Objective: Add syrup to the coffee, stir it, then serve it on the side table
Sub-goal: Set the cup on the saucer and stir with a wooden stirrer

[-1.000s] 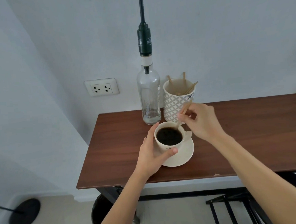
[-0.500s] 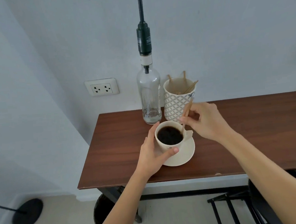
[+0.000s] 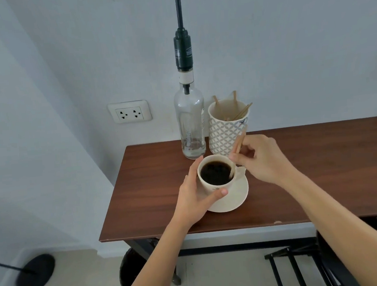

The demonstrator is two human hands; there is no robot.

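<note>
The coffee [image 3: 216,172] was black and sat nearly to the brim of a cream cup [image 3: 215,186], its surface dark and faintly rippled; the cup stood on a matching saucer [image 3: 233,197] on the brown table [image 3: 318,167], just in front of the glass bottle [image 3: 190,129]; the left hand [image 3: 195,196] curled around the cup's side, thumb on the near wall and fingers behind, probably to steady it against the stirring; the right hand [image 3: 262,157] pinched a wooden stick [image 3: 239,143] between thumb and fingertips, tilted so its lower end dipped into the coffee at the cup's right edge, which suited stirring without knocking the rim; right of the bottle a patterned holder [image 3: 225,129] kept spare sticks; the bottle itself looked almost empty.
</note>
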